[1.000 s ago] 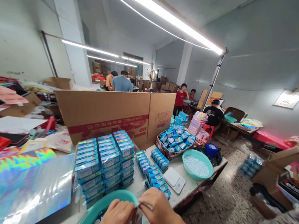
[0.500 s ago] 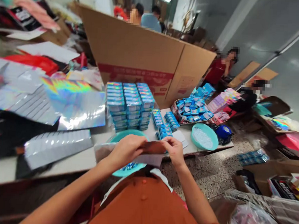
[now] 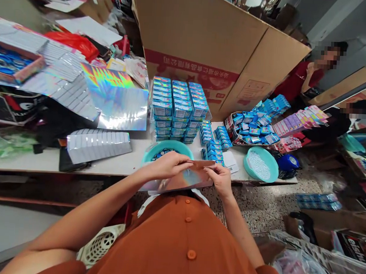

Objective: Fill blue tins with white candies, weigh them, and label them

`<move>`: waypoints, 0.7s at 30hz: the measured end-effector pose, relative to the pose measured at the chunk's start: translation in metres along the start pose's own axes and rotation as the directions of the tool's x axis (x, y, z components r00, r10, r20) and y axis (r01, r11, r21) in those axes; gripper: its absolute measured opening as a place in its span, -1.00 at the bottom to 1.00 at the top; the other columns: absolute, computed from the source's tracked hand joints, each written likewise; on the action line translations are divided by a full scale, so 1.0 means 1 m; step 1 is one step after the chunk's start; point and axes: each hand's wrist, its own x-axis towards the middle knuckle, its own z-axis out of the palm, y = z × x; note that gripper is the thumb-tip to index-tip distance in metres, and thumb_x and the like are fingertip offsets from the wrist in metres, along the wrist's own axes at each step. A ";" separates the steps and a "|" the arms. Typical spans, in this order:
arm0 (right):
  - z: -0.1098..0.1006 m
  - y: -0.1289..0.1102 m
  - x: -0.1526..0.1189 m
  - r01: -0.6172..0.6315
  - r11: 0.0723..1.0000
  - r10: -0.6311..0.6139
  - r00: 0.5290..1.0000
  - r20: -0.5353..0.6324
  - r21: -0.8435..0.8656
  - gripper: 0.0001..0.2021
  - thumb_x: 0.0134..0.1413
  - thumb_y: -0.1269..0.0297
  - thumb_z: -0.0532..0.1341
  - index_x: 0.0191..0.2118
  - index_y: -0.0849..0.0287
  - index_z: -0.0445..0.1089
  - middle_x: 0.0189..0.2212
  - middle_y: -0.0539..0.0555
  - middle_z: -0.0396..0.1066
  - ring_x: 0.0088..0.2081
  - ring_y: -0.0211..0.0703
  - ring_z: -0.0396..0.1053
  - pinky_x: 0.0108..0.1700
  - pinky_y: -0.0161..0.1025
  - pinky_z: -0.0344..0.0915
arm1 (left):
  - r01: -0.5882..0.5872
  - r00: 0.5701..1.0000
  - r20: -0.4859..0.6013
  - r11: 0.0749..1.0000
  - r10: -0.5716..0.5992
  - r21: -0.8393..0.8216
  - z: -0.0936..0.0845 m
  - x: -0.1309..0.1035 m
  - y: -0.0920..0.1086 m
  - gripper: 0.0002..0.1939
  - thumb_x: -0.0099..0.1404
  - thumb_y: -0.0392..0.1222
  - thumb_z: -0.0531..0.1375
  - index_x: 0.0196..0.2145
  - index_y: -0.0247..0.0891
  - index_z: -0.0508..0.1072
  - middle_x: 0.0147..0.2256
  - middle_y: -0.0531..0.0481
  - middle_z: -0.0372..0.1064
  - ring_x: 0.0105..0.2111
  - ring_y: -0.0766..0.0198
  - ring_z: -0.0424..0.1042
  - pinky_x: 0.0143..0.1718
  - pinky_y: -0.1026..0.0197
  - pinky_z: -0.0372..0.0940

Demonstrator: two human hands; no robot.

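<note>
In front of my body I hold a shiny, mirror-like sheet (image 3: 185,179) by its upper edge, which looks folded over. My left hand (image 3: 171,165) pinches that edge near its middle, and my right hand (image 3: 220,180) pinches it toward the right end. The sheet reflects brownish and silvery tones. Behind it stands a turquoise basin (image 3: 146,154) with small blue and dark pieces in it, partly hidden by my left hand and the sheet. Past the basin, wrapped blue boxes (image 3: 179,108) are stacked in three columns.
Small blue boxes (image 3: 215,148) stand in rows on the table, beside a carton of blue packets (image 3: 253,128). Another turquoise basin (image 3: 246,166) holds white pieces. A large cardboard panel (image 3: 205,37) rises behind. Holographic sheets (image 3: 123,110) lie left. A person in red (image 3: 297,79) is at right.
My view has tilted down and swung left, so the table scene sits further right. Both hands still grip the sheet, which now leans with its reflective face more visible.
</note>
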 end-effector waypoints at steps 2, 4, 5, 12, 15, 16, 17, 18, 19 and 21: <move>0.002 0.003 -0.001 -0.032 0.999 0.033 0.999 -0.026 0.019 -0.81 -0.12 0.15 0.34 -0.45 0.18 0.51 -0.49 -0.01 0.45 -0.43 -0.26 0.32 -0.32 -0.29 0.26 | 0.017 0.999 -0.033 1.000 -0.016 0.024 0.003 0.000 -0.001 -0.67 0.34 -0.03 0.01 -0.30 -0.25 0.50 -0.38 -0.03 0.49 -0.40 0.28 0.39 -0.41 0.32 0.10; 0.004 0.004 -0.003 -0.071 0.996 0.073 0.996 -0.044 0.047 -0.79 -0.14 0.13 0.34 -0.46 0.19 0.51 -0.50 0.00 0.44 -0.46 -0.27 0.31 -0.35 -0.30 0.25 | 0.027 0.996 -0.083 0.999 -0.024 0.036 0.007 0.001 -0.002 -0.71 0.28 0.01 0.10 -0.23 -0.22 0.48 -0.33 -0.03 0.49 -0.35 0.24 0.41 -0.38 0.31 0.12; 0.004 0.004 -0.003 -0.088 0.994 0.091 0.995 -0.051 0.060 -0.78 -0.14 0.12 0.34 -0.46 0.20 0.50 -0.51 0.00 0.44 -0.47 -0.28 0.30 -0.37 -0.31 0.24 | 0.027 0.994 -0.103 0.999 -0.024 0.030 0.009 0.001 -0.002 -0.70 0.25 0.01 0.13 -0.19 -0.21 0.47 -0.30 -0.02 0.50 -0.33 0.23 0.41 -0.36 0.31 0.13; -0.004 -0.001 -0.007 -0.149 0.981 0.172 0.962 0.210 -0.122 -0.74 -0.09 0.10 0.31 -0.42 0.23 0.50 -0.52 0.01 0.45 -0.47 -0.25 0.32 -0.41 -0.31 0.25 | 0.012 0.993 -0.120 1.000 -0.014 -0.024 0.032 0.008 -0.002 -0.73 0.32 -0.05 0.07 -0.24 -0.19 0.53 -0.35 0.02 0.53 -0.37 0.28 0.44 -0.38 0.31 0.14; -0.013 -0.008 -0.007 0.017 0.975 0.036 0.972 0.234 -0.222 -0.74 -0.01 0.16 0.28 -0.20 0.16 0.51 -0.33 0.06 0.51 -0.33 -0.18 0.40 -0.27 -0.24 0.32 | -0.047 0.992 -0.112 0.997 0.053 0.058 0.038 0.008 0.000 -0.76 0.32 -0.12 0.08 -0.23 -0.17 0.54 -0.29 0.00 0.54 -0.32 0.26 0.47 -0.33 0.29 0.17; -0.016 -0.011 -0.006 0.100 0.961 -0.038 0.972 0.234 -0.260 -0.74 0.02 0.19 0.26 -0.15 0.13 0.49 -0.29 0.07 0.51 -0.30 -0.17 0.40 -0.22 -0.21 0.33 | -0.066 0.990 -0.118 0.993 0.077 0.098 0.039 0.007 0.002 -0.76 0.33 -0.13 0.07 -0.23 -0.16 0.54 -0.27 0.00 0.54 -0.30 0.25 0.47 -0.31 0.28 0.17; -0.019 -0.015 -0.005 0.193 0.934 -0.120 0.962 0.245 -0.300 -0.75 0.06 0.22 0.24 -0.12 0.10 0.49 -0.28 0.07 0.50 -0.27 -0.17 0.41 -0.18 -0.19 0.33 | -0.079 0.987 -0.126 0.986 0.097 0.145 0.040 0.006 0.004 -0.76 0.33 -0.14 0.07 -0.24 -0.16 0.54 -0.28 0.00 0.54 -0.29 0.25 0.47 -0.30 0.27 0.18; -0.021 -0.019 -0.004 0.291 0.893 -0.203 0.941 0.271 -0.342 -0.78 0.09 0.24 0.22 -0.13 0.09 0.49 -0.28 0.07 0.50 -0.26 -0.17 0.40 -0.16 -0.18 0.33 | -0.085 0.984 -0.135 0.976 0.113 0.199 0.040 0.005 0.007 -0.76 0.33 -0.15 0.06 -0.24 -0.16 0.54 -0.29 -0.01 0.54 -0.30 0.24 0.47 -0.29 0.25 0.18; -0.023 -0.022 -0.003 0.385 0.840 -0.277 0.910 0.308 -0.383 -0.80 0.13 0.27 0.19 -0.15 0.07 0.50 -0.29 0.07 0.50 -0.25 -0.17 0.40 -0.15 -0.18 0.32 | -0.086 0.982 -0.142 0.963 0.125 0.254 0.040 0.004 0.010 -0.75 0.33 -0.15 0.06 -0.26 -0.17 0.54 -0.31 -0.02 0.54 -0.30 0.23 0.47 -0.29 0.24 0.18; -0.024 -0.025 -0.001 0.530 0.714 -0.386 0.843 0.375 -0.457 -0.81 0.17 0.32 0.16 -0.17 0.06 0.51 -0.31 0.08 0.50 -0.25 -0.17 0.39 -0.17 -0.18 0.32 | -0.081 0.979 -0.147 0.934 0.140 0.349 0.039 0.002 0.015 -0.74 0.33 -0.16 0.06 -0.29 -0.20 0.55 -0.36 -0.04 0.54 -0.33 0.22 0.47 -0.30 0.22 0.18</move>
